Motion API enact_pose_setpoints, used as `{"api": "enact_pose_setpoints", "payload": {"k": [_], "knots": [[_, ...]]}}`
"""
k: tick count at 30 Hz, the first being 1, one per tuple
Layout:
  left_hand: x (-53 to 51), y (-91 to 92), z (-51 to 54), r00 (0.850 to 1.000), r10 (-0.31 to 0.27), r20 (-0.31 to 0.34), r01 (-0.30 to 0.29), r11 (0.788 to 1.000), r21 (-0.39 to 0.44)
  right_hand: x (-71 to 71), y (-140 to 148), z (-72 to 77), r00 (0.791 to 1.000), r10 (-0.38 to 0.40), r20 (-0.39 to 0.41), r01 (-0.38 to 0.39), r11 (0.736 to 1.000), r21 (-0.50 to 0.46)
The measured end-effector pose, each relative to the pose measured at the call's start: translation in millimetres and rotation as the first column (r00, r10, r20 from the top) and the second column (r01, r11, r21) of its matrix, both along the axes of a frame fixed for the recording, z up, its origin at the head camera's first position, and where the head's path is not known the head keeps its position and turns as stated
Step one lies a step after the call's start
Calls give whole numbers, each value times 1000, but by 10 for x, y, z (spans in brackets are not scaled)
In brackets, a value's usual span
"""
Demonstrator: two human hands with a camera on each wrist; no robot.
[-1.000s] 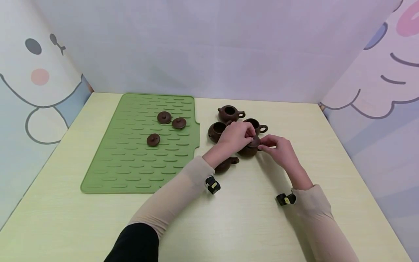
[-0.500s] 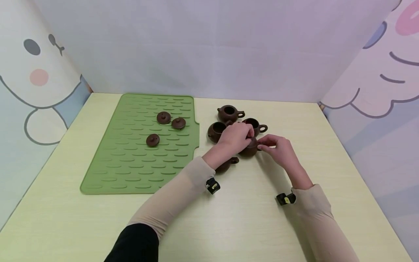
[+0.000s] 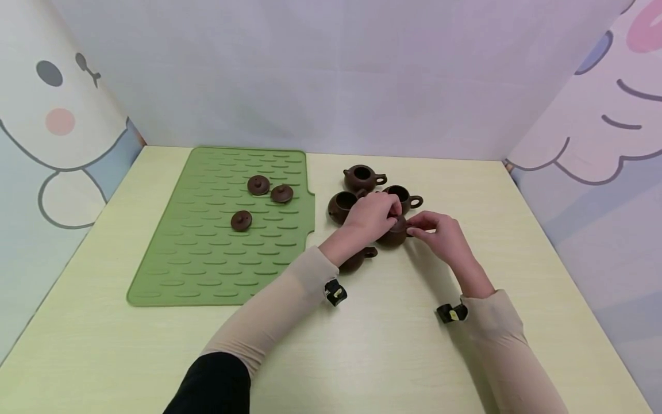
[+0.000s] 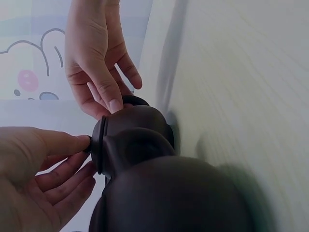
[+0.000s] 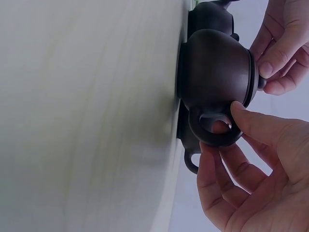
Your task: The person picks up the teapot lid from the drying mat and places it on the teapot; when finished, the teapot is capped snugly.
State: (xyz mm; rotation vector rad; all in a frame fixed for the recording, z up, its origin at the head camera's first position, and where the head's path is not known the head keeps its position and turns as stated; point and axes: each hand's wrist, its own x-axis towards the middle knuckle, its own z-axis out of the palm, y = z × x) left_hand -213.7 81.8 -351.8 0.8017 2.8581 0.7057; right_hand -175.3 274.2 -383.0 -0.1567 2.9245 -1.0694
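Two hands meet over one dark teapot [image 3: 391,238], right of centre in the head view. The left hand [image 3: 366,218] pinches the knob [image 5: 262,83] of its lid [image 5: 253,79] between thumb and fingers; the right hand [image 3: 442,237] grips the loop handle [image 5: 196,124], probably to keep the pot from shifting while the lid is handled. The right wrist view shows that lid lying against the rim; whether it is fully seated I cannot tell.

Around the hands cluster four more pots: a back pot [image 3: 360,179], a left pot [image 3: 340,208] and a right pot [image 3: 401,199], all uncovered, and a front pot [image 3: 353,263] whose top the left forearm hides. Farther out, left of centre, three loose lids [image 3: 258,185] lie on a green mat [image 3: 217,270], seemingly kept there within the left hand's reach. Both mat and pots rest on the pale table [image 3: 393,351].

Compared with one second ago, the held lid sits lower and flatter on its pot; the loose lids and other pots have not moved.
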Motion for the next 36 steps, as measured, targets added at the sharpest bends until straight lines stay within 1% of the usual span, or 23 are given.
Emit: {"api": "enact_pose_setpoints", "payload": {"k": [5,9,13,15,22,27,29,32,36], "knots": [[-33,-58,6,998,31,52,-36,994,100,2,-5,5,1000,-2,6,2,1000,-1],[-79,-166,65,996,57,72,-68,985,161,-4,-17,13,1000,-1,10,1,1000,4],[-118,-308,140,993,75,95,-91,981,171,-1,-21,22,1000,-2,11,2,1000,7],[-132,-385,167,992,86,97,-102,979,176,2,-19,24,1000,-3,12,3,1000,6],[-163,-665,197,988,121,93,-140,963,229,14,-12,34,1000,1,20,-1,1000,6],[-142,-880,204,985,133,109,-158,949,271,10,-1,46,999,10,33,-11,1000,12],[-126,-969,213,982,138,128,-170,943,285,6,9,56,999,12,34,-12,1000,15],[-104,-1098,224,978,156,141,-191,940,282,-1,29,82,1000,10,28,-10,1000,12],[-96,-1261,203,974,183,130,-214,935,283,-11,53,133,1000,2,9,-2,1000,12]]}}
